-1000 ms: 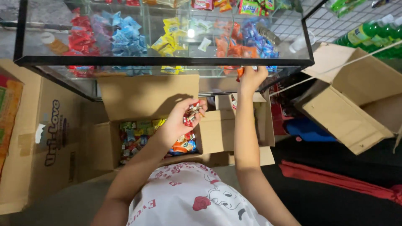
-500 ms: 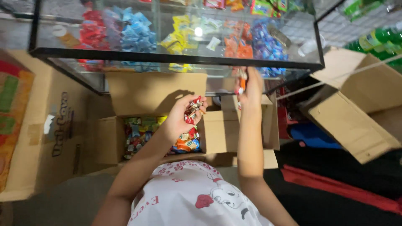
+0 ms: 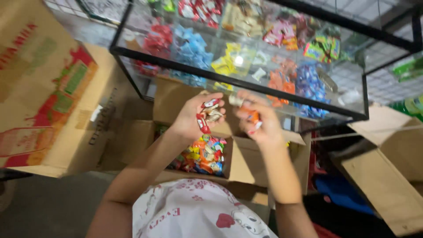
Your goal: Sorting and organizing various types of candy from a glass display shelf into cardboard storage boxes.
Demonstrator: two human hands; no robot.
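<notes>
My left hand (image 3: 194, 117) is raised above an open cardboard box (image 3: 240, 161) and grips a small bunch of wrapped candies (image 3: 208, 115), red and pale. Close to its right, my right hand (image 3: 257, 121) holds an orange wrapped candy (image 3: 252, 117); the hand is blurred. The two hands almost meet. Below them the box holds many mixed colourful candies (image 3: 203, 155). Just beyond the hands stands a black-framed glass display case (image 3: 238, 81) with heaps of red, blue, yellow and orange candies inside.
A large printed cardboard carton (image 3: 39, 88) stands at the left. Another open carton (image 3: 387, 176) lies at the right, with blue and red items (image 3: 339, 191) beside it. Green bottles (image 3: 412, 105) show at the far right edge.
My right hand has come down from the glass case and now sits beside my left hand, holding an orange candy. The view has swung and tilted to the right.
</notes>
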